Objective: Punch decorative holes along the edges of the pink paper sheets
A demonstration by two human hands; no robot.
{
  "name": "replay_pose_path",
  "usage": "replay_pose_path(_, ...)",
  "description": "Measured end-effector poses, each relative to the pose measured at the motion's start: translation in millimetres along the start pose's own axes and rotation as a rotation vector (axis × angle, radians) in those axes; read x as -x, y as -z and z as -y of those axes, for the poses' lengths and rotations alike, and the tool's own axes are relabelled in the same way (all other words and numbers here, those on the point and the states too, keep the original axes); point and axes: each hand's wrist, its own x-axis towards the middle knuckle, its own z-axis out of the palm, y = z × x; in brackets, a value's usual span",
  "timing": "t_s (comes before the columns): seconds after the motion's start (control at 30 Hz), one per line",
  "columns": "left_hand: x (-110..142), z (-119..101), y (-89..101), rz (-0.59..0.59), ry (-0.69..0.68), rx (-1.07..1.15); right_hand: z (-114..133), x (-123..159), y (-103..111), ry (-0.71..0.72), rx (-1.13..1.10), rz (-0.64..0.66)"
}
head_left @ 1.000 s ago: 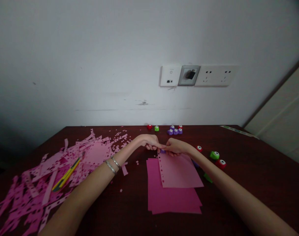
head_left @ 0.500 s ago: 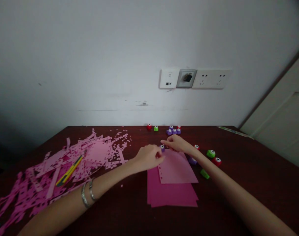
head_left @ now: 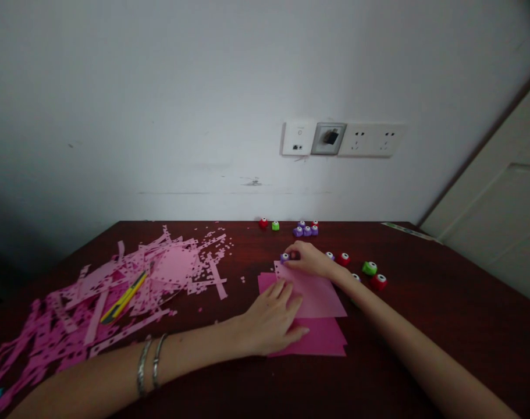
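Observation:
My left hand (head_left: 273, 319) lies with its fingers spread on a light pink sheet of paper (head_left: 320, 297), over its left side. Beneath that sheet are darker pink sheets (head_left: 323, 336), showing at the front and left. At the light sheet's far left corner, my right hand (head_left: 307, 258) has its fingers closed around a small purple craft punch (head_left: 284, 258) with a white, eye-like top. Partly hidden by the right hand and forearm are another purple punch (head_left: 330, 256) and more punches beside it.
Pink paper scraps (head_left: 177, 267) and tiny cut-outs cover the table's left side, with a yellow utility knife (head_left: 124, 298) on top. Several purple punches (head_left: 307, 231) stand near the wall. Red (head_left: 379, 281) and green punches (head_left: 369, 267) are at right. A flat strip (head_left: 413, 231) lies at the back right.
My left hand has moved away from the punch, down toward me, and flattened onto the paper. My right hand has come onto the purple punch at the paper's corner.

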Motion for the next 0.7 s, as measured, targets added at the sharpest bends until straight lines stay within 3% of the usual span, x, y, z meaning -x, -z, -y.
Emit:
replay_pose_path(0.33, 12, -9, 8.5, -0.025, 0.019, -0.024, 0, 8, 14, -0.123, 0.198, -0.056)
replay_pose_path(0.7, 36, -13, 17.0, 0.07, 0.038, 0.012, -31, 29, 41, -0.337, 0.475, -0.168)
